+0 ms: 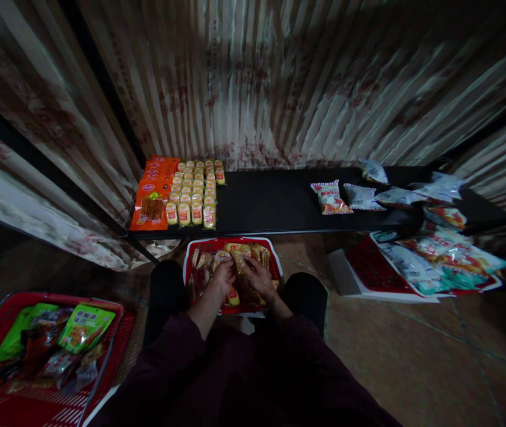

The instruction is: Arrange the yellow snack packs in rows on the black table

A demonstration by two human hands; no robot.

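Between my knees stands a red basket with a white rim, filled with yellow snack cakes in clear wrappers and other brownish wrapped pieces. My left hand reaches into it with fingers curled at the edge of a wrapped snack cake. From the other side, my right hand closes its fingers on the same cake. Low light blurs the fingertips. On the black shelf ahead, rows of similar wrapped cakes stand beside a line of orange snack packets.
White-and-red puffed snack bags lie along the shelf's right part. A tilted red basket at right overflows with bags. Another red basket at lower left holds green packets. A patterned curtain hangs behind the shelf.
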